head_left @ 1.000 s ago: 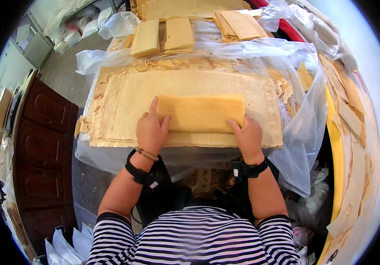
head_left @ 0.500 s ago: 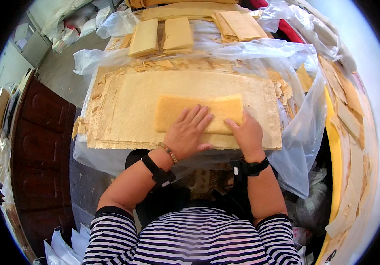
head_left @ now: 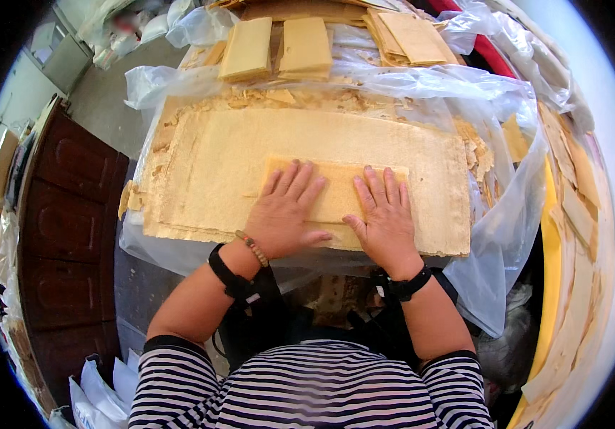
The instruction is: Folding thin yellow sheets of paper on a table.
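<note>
A folded yellow sheet [head_left: 336, 193] lies flat on a stack of large, pale, rough-edged sheets [head_left: 214, 150]. My left hand [head_left: 284, 211] presses palm down over its left end, with the fingers spread and the thumb pointing right. Over the right end rests my right hand [head_left: 384, 218], also flat with its fingers apart. Neither hand grips anything. Parts of the yellow sheet are hidden under both palms.
Beyond the stack stand piles of folded yellow sheets [head_left: 246, 50] and more folded sheets [head_left: 411, 39]. Clear plastic film [head_left: 497, 264] hangs over the table's right side. A dark wooden cabinet [head_left: 71, 236] is on the left; white bags [head_left: 100, 390] sit below it.
My right hand has gone from holding the sheet's right edge to lying flat with spread fingers. The left hand has shifted slightly left over the sheet, and the view has moved a little.
</note>
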Tool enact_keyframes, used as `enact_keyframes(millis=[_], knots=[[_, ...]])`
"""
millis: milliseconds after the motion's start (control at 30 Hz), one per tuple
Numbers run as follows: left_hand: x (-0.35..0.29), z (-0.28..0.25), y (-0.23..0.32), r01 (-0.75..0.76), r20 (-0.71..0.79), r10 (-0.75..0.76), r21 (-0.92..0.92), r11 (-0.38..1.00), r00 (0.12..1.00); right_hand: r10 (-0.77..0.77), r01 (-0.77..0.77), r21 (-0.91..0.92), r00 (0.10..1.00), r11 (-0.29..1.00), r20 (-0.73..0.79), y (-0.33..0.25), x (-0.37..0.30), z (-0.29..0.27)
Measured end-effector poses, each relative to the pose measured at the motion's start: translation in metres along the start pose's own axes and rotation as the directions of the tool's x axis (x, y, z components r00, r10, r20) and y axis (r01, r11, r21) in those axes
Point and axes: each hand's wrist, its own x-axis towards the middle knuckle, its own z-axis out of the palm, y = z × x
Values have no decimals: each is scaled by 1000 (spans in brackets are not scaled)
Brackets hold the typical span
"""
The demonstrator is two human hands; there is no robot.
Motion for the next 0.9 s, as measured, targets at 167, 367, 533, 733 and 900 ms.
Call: enact_keyframes(millis=[167, 367, 533, 733, 900], knots=[[1, 0, -4, -48, -15, 50, 94, 994, 999, -33, 33, -6, 998, 999, -50, 4, 2, 3], [23, -25, 1, -113, 64, 105, 145, 983, 992, -75, 77, 134, 997, 988, -15, 23, 7, -18], [37, -22, -10, -128, 115, 105, 213, 969, 988, -130, 139, 227, 990, 964, -54, 45, 11, -26], [52, -60, -19, 0, 148, -7, 53, 999, 989, -162, 194, 98, 950, 976, -266, 63, 28, -50], [67, -93, -33, 183, 103, -154, -673, 717, 983, 488, 15, 965, 861, 262, -146, 67, 33, -40]])
